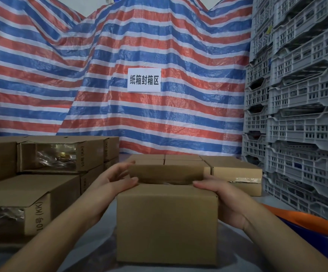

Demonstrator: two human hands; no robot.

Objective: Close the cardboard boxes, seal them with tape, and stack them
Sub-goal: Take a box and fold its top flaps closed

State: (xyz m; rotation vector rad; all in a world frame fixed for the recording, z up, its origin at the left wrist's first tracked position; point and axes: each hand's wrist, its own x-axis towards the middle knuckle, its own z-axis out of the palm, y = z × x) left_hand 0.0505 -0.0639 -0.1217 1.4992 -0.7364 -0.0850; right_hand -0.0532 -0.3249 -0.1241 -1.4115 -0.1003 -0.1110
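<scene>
both hands grip the open cardboard box point(167, 228) on the table point(237, 250) in front, the left hand point(112, 181) curled round its left top edge, the right hand point(226, 201) clasping the right side, thumbs on the near flap.

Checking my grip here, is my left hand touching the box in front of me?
Touching: the head view shows the left hand with its thumb on the box.

We have a single view, worn on the head, looking forward and slightly down over the cardboard box point(167, 222) that stands close in front of us at lower centre. Our forearms enter from the bottom edge on either side of it. Beyond the box the view faces a striped tarpaulin point(120, 55) hung well behind; grey crates point(300, 95) rise to its right.
</scene>
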